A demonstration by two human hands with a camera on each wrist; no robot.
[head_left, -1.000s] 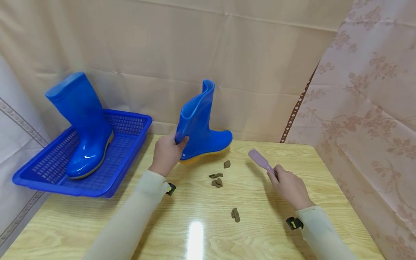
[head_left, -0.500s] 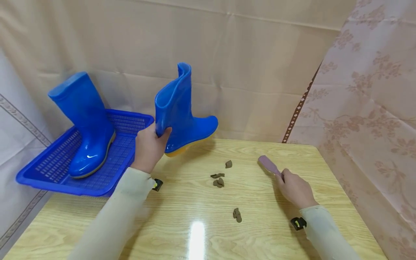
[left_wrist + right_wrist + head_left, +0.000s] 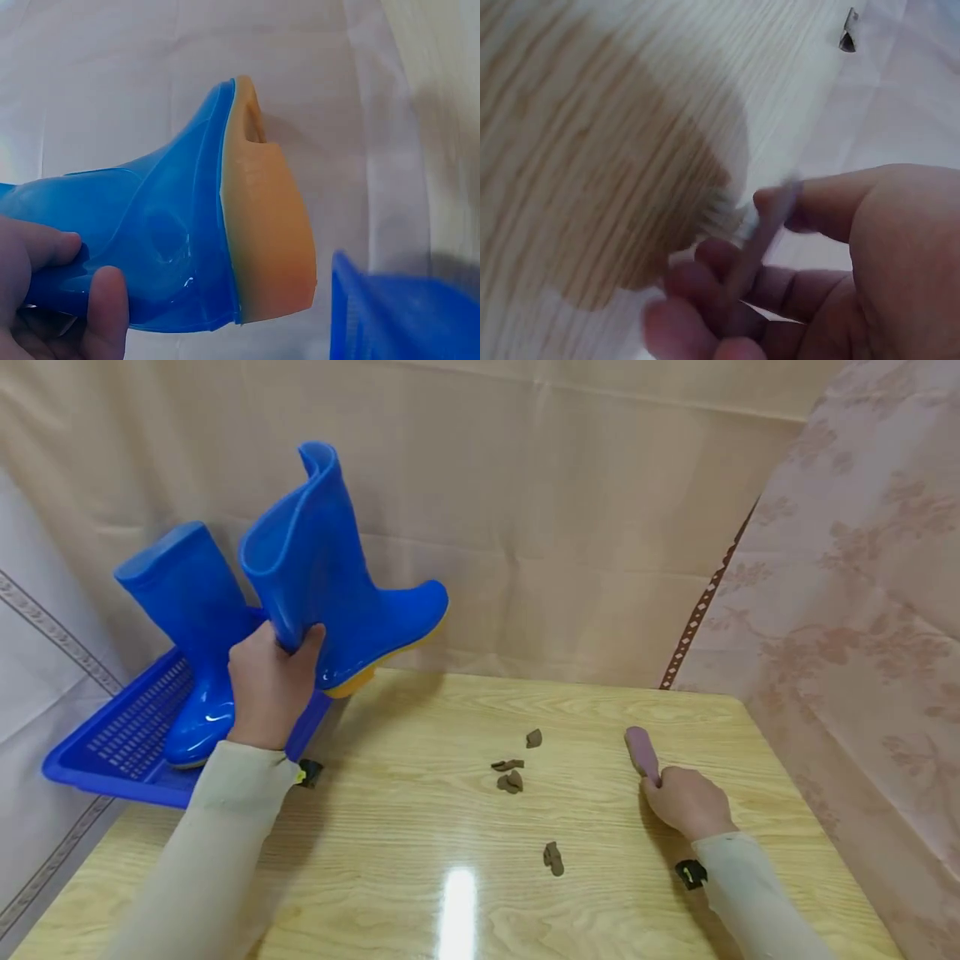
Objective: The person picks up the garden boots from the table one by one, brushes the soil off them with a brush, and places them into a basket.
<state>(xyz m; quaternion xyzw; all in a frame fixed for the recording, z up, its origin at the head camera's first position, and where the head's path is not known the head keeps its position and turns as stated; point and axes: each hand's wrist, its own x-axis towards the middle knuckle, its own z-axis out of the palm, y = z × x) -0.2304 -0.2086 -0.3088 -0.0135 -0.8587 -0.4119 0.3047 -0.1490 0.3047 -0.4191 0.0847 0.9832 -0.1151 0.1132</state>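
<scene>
My left hand (image 3: 270, 681) grips a blue rain boot (image 3: 330, 577) by the back of its shaft, above the heel. Raised over the right side of a blue basket (image 3: 112, 787), the boot tilts toe-up to the right. Its yellow-orange sole (image 3: 270, 232) faces the left wrist camera. A second blue rain boot (image 3: 187, 602) stands in the basket, partly hidden behind my left hand. On the right, my right hand (image 3: 690, 800) holds a purple brush (image 3: 641, 750) by its handle, low over the table. Pale bristles (image 3: 721, 214) show blurred in the right wrist view.
Several brown clay-like lumps (image 3: 510, 782) lie scattered mid-table, one lump (image 3: 553, 858) nearer the front. A beige curtain (image 3: 525, 527) closes off the back of the wooden table (image 3: 390, 860), and a floral cloth (image 3: 862, 635) hangs at the right.
The left hand has lifted the boot and carried it left from mid-table to the basket. The right hand has shifted slightly right and down with the brush, whose head now points more upward.
</scene>
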